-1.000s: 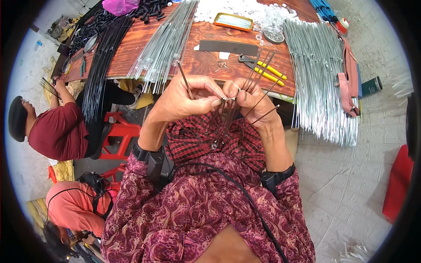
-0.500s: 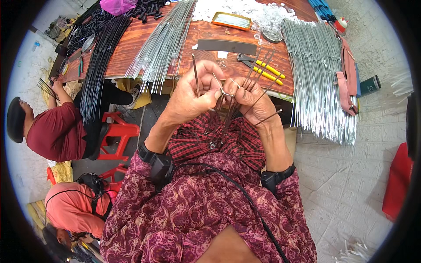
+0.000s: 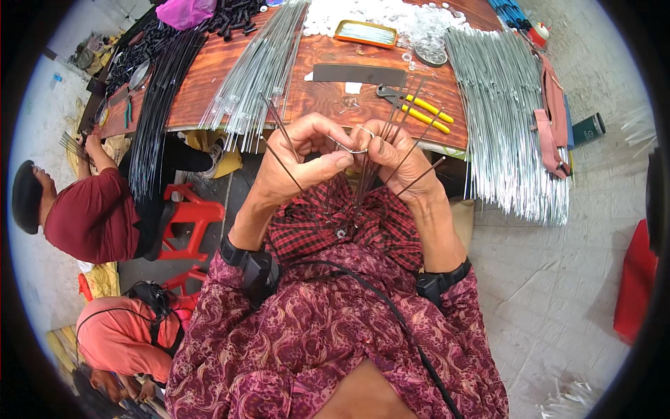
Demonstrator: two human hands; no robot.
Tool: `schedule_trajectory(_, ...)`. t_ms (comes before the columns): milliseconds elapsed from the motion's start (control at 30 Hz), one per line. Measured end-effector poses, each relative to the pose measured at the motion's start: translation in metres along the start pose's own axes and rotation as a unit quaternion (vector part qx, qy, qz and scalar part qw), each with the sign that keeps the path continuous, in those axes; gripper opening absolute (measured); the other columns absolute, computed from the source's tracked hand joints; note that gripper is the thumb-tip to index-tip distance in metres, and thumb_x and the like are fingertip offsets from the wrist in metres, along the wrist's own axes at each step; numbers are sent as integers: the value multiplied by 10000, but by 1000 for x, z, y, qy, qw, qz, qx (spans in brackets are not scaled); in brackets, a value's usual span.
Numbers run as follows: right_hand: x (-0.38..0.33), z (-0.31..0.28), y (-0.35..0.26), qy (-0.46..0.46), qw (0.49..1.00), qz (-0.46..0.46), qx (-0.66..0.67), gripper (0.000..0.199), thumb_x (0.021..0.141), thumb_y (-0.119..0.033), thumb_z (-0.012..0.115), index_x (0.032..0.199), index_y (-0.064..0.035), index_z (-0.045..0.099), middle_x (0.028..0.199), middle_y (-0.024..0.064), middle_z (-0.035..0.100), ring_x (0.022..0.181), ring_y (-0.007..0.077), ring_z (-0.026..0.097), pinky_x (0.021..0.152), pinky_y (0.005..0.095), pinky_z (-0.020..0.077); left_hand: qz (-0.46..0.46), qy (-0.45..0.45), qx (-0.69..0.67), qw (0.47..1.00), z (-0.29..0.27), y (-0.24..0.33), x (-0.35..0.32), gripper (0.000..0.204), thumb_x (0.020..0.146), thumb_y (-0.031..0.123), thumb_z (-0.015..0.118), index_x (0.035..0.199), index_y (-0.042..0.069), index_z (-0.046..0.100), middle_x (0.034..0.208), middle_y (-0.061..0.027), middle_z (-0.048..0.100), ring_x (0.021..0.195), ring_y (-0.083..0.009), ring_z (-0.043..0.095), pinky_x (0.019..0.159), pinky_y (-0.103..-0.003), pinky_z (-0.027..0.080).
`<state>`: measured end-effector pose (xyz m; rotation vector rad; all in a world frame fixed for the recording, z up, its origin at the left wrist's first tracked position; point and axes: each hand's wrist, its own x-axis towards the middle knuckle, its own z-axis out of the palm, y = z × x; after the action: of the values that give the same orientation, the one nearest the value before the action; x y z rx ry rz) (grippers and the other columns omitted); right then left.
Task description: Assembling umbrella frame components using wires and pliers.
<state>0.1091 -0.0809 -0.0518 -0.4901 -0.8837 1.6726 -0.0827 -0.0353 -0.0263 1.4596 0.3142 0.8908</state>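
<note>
In front of my lap, my right hand (image 3: 406, 159) is closed around a bundle of thin dark metal ribs (image 3: 363, 183), like those of an umbrella, which fan out above and below the fingers. A thin pale wire (image 3: 347, 148) runs in a bent loop between both hands, and its right end sits at my right thumb and fingertips. My left hand (image 3: 296, 157) pinches the wire's other end between thumb and forefinger. Some dark ribs (image 3: 280, 126) also stick out past my left hand. How the wire joins the ribs is hidden by the fingers.
On the wooden table (image 3: 328, 105) lie yellow-handled pincers (image 3: 426, 115), a dark flat bar (image 3: 359, 74), a shallow tray of pins (image 3: 366, 33) and clear plastic pieces (image 3: 391, 15). Bundles of silver rods (image 3: 502, 112) overhang its edge. Two people (image 3: 91, 209) work at the left.
My left hand has shifted left and a little down, drawing away from the right and stretching the wire between them. The ribs by my left hand have tilted. My right hand keeps its hold.
</note>
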Motion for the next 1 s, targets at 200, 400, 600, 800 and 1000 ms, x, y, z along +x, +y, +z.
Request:
schedule_trajectory(200,2,-3,6,-34,999,-12,-23,259,819,-202,761,977,-44,630,883,-1,633,800,75,571,750,219,452,-39,63,36,997,1,5,-6,131,843,9,691,950,0,617,893,-33,651,788,-85,628,704,-220,508)
schedule_trajectory(400,3,9,6,-14,999,-13,-48,217,833,-157,745,968,-48,616,864,-13,615,794,67,566,728,204,458,-41,113,52,991,7,15,-8,114,839,-10,679,933,-25,617,872,-30,638,759,-79,613,684,-211,495)
schedule_trajectory(600,7,17,10,4,996,-36,-83,195,871,-158,706,975,-33,598,880,-9,608,805,61,564,741,213,469,-30,160,57,985,8,13,-10,163,827,-30,662,976,-8,601,864,-14,635,734,-55,598,645,-187,476)
schedule_trajectory(800,5,21,10,4,996,-16,-86,175,894,-145,676,979,-15,596,909,5,620,854,70,587,792,226,490,-53,121,4,991,3,16,-8,471,808,16,708,1232,-19,507,848,1,614,737,-50,577,683,-188,472)
schedule_trajectory(1000,0,14,14,32,995,-10,-98,188,877,-154,704,983,-27,614,884,0,622,836,65,578,758,219,480,-120,117,-33,985,3,15,-10,360,832,22,712,1168,-28,591,894,-44,659,810,-89,628,718,-216,507)
